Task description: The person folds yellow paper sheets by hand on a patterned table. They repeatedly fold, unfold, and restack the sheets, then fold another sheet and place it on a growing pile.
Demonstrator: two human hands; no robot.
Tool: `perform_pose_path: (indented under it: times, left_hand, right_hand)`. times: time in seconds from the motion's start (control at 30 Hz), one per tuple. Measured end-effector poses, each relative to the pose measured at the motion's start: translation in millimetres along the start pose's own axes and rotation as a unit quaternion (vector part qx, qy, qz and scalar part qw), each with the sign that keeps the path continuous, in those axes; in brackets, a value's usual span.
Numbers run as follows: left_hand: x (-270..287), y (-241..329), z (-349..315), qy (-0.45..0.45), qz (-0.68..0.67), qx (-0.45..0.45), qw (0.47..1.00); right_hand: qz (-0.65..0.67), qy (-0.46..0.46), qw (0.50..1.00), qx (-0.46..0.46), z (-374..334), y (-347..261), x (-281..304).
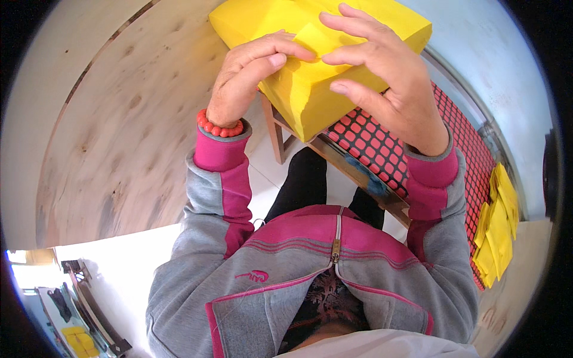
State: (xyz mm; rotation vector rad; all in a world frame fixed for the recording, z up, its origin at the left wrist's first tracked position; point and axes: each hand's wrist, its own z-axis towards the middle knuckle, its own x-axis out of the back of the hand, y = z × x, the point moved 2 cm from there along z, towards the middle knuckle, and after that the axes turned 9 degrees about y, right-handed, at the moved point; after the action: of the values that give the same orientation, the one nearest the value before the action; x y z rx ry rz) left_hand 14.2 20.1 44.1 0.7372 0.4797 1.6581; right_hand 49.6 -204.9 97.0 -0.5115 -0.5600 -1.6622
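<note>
A large yellow block-shaped package (239,21), of paper or thin cloth, lies in front of me at the top of the view. A small flap (310,39) of the same yellow stands up on its near side. My left hand (253,68) wears a red bead bracelet and rests at the flap's left, index finger stretched across the yellow surface, thumb beside it. Its other fingers are partly hidden. On the right, my right hand (388,71) hovers over the package with fingers and thumb spread, nothing between them. Its index fingertip comes close to the left one.
A wooden-framed bench (382,140) with a red-and-black patterned top stands below the package. Several folded yellow pieces (496,232) lie at its right end. A pale wooden board (119,137) fills the left. More yellow material (79,341) shows at lower left.
</note>
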Motion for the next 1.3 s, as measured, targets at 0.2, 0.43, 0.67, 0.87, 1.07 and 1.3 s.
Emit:
perform_pose_path:
  times: [0.2, 0.43, 0.67, 0.87, 1.07, 1.3]
  left_hand:
    - [-1.5, 0.3, -1.3, 0.002, -0.011, 0.026, 1.0]
    - [-1.9, 0.9, -2.9, 0.015, -0.01, 0.034, 0.999]
    - [-1.2, 0.1, -3.9, 0.014, -0.019, 0.035, 0.999]
    - [2.3, -9.0, -5.6, 0.024, -0.034, 0.016, 0.999]
    - [0.0, -15.8, -3.4, 0.055, -0.009, -0.049, 0.997]
    - [-10.1, -17.0, -7.4, 0.138, -0.068, -0.004, 0.988]
  right_hand:
    - [0.098, 0.001, 0.994, -0.041, -10.2, 11.3, -22.8]
    - [0.128, 0.032, 0.989, -0.07, -14.9, 15.7, -30.7]
    - [0.143, 0.066, 0.984, -0.084, -13.9, 12.9, -33.8]
    - [0.148, 0.077, 0.98, -0.11, -15.1, 11.5, -36.0]
    - [0.134, 0.095, 0.981, -0.105, -15.9, 11.0, -37.6]
    - [0.187, 0.163, 0.965, -0.084, -13.0, 15.1, -41.7]
